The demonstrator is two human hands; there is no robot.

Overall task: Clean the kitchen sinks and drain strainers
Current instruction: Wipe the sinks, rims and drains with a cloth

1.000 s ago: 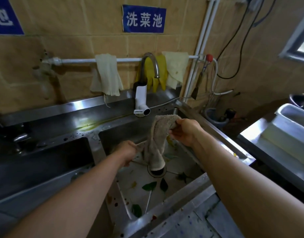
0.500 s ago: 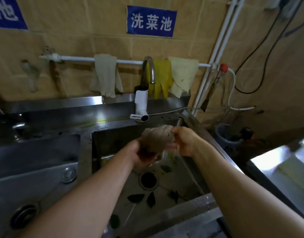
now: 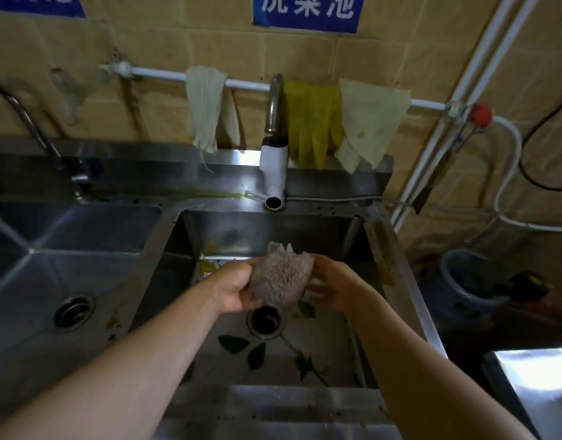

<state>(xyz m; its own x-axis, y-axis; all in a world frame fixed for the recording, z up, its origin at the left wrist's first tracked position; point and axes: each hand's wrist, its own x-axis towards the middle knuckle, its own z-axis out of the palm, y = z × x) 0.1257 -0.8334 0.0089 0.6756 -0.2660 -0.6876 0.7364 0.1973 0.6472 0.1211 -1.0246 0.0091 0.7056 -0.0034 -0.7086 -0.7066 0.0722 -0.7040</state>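
Now the brown rag [image 3: 281,276] is bunched into a ball; before, it hung long. My left hand [image 3: 235,289] grips it, and my right hand [image 3: 332,289] cups its other side, fingers loose. Just below my hands is the sink drain [image 3: 266,320], with leaves [image 3: 232,343] nearby, so drips fall in.

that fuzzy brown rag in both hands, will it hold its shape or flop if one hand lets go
Probably floppy: the rag is bunched into a soft wad between the left hand and right hand, with no stiff edge. Its nubby pile should grip well rather than slip. Whether it is wet, and so heavier, cannot be told.
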